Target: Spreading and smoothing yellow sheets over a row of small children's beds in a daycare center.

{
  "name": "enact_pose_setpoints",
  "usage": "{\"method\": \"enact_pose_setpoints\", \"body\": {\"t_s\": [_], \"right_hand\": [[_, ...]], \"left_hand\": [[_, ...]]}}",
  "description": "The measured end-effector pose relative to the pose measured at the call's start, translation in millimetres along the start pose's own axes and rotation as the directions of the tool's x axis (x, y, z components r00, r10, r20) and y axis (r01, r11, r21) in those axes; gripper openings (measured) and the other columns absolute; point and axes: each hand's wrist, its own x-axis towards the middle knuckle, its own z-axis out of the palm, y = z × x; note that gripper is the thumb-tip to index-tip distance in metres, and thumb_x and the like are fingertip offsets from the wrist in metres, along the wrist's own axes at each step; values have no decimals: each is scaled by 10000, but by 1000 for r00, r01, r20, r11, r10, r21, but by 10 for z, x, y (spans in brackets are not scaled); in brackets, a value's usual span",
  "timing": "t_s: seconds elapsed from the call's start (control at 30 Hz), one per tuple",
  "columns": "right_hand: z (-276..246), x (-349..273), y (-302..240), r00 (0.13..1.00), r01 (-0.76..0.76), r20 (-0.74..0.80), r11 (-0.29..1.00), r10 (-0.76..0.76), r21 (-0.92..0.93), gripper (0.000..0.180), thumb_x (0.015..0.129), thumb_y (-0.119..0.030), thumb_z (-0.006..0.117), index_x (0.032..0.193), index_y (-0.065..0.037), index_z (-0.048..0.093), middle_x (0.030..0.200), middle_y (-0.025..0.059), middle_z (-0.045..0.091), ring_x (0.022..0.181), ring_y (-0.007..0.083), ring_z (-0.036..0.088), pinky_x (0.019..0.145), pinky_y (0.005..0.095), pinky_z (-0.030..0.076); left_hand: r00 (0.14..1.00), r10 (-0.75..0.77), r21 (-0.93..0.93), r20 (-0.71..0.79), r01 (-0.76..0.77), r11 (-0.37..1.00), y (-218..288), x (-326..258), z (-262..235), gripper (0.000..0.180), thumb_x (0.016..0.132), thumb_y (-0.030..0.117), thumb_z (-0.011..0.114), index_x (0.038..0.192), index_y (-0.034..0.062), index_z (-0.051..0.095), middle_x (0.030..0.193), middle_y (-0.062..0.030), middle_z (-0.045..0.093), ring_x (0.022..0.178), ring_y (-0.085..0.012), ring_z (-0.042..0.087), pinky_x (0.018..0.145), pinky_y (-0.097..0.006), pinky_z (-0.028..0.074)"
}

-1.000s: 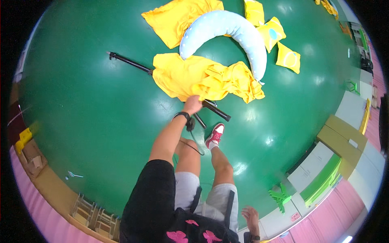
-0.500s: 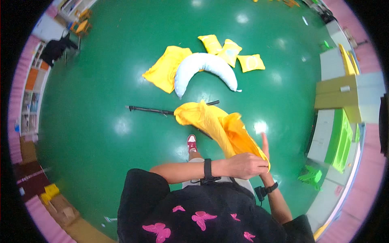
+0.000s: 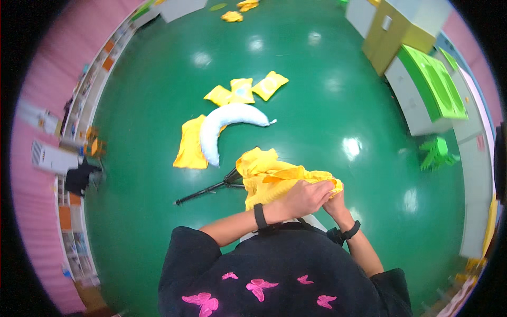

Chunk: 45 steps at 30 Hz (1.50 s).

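A bunched yellow cloth (image 3: 264, 182) hangs in front of my body, its folds spreading away to the left. My left hand (image 3: 305, 198) pinches its upper right edge. Close beside it, my right hand (image 3: 335, 204) closes on the same edge, its fingers partly hidden by the cloth and the left hand. Beyond the cloth, a pale blue crescent-shaped pillow (image 3: 237, 112) lies on the floor, overlapping a flat yellow cloth piece (image 3: 190, 143). Several small yellow cushions (image 3: 270, 85) lie just behind the crescent.
A black folded tripod (image 3: 206, 193) lies on the green floor, partly under the hanging cloth. White-and-green play cabinets (image 3: 417, 95) and a green chair (image 3: 437, 153) stand at right. Shelves (image 3: 74, 232) and a black-draped chair (image 3: 82, 177) line the left. More yellow cloth (image 3: 232, 16) lies far off.
My view has turned to the right, so the floor items appear farther left. The yellow cloth is gathered closer, and my right hand's raised finger has come down onto its edge.
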Motion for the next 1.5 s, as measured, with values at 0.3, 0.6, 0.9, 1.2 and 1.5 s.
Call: {"method": "enact_pose_setpoints", "body": {"t_s": [0.3, 0.6, 0.9, 1.2, 1.5], "right_hand": [[-1904, -921, 345, 964, -76, -264, 975, 18, -211, 509, 721, -80, 716, 1208, -7, 589, 960, 174, 679, 884, 328, 681, 783, 358, 535], [-2824, -1722, 398, 827, -181, -528, 981, 191, 71, 690, 756, -186, 802, 1371, -99, 502, 1076, 49, 707, 1004, 218, 664, 919, 330, 503], [-3902, -2148, 1655, 580, -633, -621, 771, 528, 64, 320, 765, -224, 762, 1000, -25, 674, 878, 148, 714, 781, 279, 693, 719, 366, 538], [-6044, -2657, 2564, 349, -886, -926, 371, 141, -278, 241, 781, -194, 712, 899, 10, 658, 821, 242, 644, 752, 433, 617, 647, 467, 498], [-7978, -3582, 2121, 129, -987, -970, 65, -204, -145, 200, 721, -40, 689, 911, -3, 638, 1000, 126, 591, 972, 334, 595, 802, 429, 497]], "left_hand": [[774, -14, 318, 633, -244, 916, 361, 1241, 1525, 500, 851, 544, 640, 845, 47, 585, 633, -166, 624, 549, -362, 622, 482, -441, 484], [215, 659, -524, 720, -455, 720, 753, 1855, 3234, 280, 700, 106, 663, 979, 80, 639, 823, -113, 673, 703, -341, 652, 591, -437, 514], [200, 885, -646, 421, -619, 447, 1025, 3157, 4220, 562, 667, 81, 657, 1224, 131, 606, 697, -44, 577, 521, -241, 588, 441, -353, 464], [426, 899, -522, 106, -746, 415, 1281, 5239, 5428, 459, 687, -40, 598, 1120, 94, 669, 748, -71, 645, 626, -245, 651, 535, -346, 524], [644, 763, -320, 56, -712, 625, 1896, 6256, 6816, 322, 773, -42, 625, 1065, 67, 707, 875, -134, 713, 720, -231, 693, 649, -298, 520]]}}
